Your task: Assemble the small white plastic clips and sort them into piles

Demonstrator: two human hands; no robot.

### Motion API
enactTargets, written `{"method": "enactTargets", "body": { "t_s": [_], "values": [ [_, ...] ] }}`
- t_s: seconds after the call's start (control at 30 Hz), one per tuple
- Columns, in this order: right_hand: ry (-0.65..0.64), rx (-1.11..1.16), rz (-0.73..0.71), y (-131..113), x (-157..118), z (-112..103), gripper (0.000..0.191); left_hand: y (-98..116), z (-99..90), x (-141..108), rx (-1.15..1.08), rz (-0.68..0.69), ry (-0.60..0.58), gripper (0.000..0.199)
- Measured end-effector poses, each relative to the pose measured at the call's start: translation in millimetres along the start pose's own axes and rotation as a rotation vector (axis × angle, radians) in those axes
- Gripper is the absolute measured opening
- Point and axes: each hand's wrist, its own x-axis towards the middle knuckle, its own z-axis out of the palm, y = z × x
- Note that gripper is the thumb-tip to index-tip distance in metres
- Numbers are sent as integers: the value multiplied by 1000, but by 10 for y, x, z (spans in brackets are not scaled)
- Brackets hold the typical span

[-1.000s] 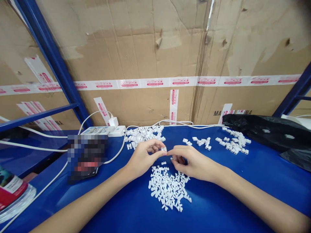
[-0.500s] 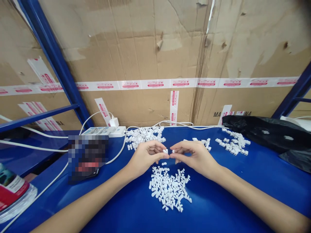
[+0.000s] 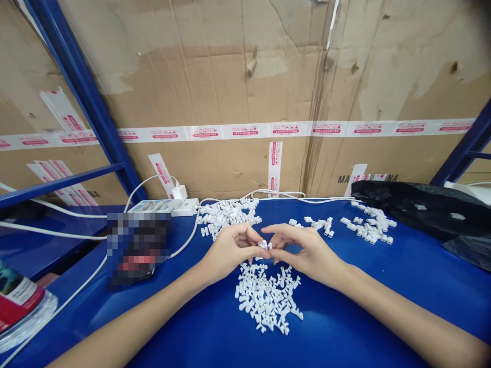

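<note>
- One shrink-wrapped red-and-white package (image 3: 17, 306), far left, partly out of view.
- One flat dark object (image 3: 138, 250), pixelated, its kind impossible to tell.
- One white power strip (image 3: 155, 206) with one white plug adapter (image 3: 179, 192) and several white cables.
- One blue workbench top (image 3: 215, 332), carrying four heaps in all.
- Heap one: white plastic clips (image 3: 226, 214), far left, too many to count.
- One left hand (image 3: 230, 248), fingers curled, pinching the clip pair from its side.
- One pair of small white plastic clips (image 3: 265, 245), held in the air between the hands, above heap two.
- Heap two: a loose jumble of white plastic clips (image 3: 266, 301), nearest the person, uncounted.
- One right hand (image 3: 307, 250), pinching the same pair, its fingertips almost meeting the left's.
- Heap three: a small scatter of white clips (image 3: 314, 224), roughly a dozen or more.
- Heap four: a spread of white clips (image 3: 368, 225), uncounted.
- One black plastic bag (image 3: 406, 204), far right.
- Progress: all four heaps remain on the bench; which are finished cannot be told.
</note>
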Motion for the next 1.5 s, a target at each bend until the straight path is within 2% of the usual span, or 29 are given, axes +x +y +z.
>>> {"method": "enactTargets", "body": {
  "t_s": [0.3,0.47,0.77,0.87,0.97,1.17,1.3,1.5],
  "values": [
    [-59,-195,-123,-20,2,-42,27,16,6,-24,9,11,-28,30],
    [-78,-214,-141,-42,3,-42,25,19,3,-32,77,46,-33,31],
    [-133,-189,-139,-72,-10,-49,35,9,-16,-58,160,147,-93,33],
    [-169,-165,-57,-88,-5,-50,39,12,-25,-61,236,229,-88,31],
    [-180,-141,6,-102,-2,-47,47,39,-41,-70,430,359,-85,29],
    [-151,-93,36,-87,-3,-26,53,59,-74,-90,652,537,-154,25],
    [-171,-82,49,-79,0,-20,52,34,-83,-96,723,642,-166,24],
    [-169,-164,39,-79,-11,-21,52,22,-74,-103,720,697,-178,19]
  ]
}}
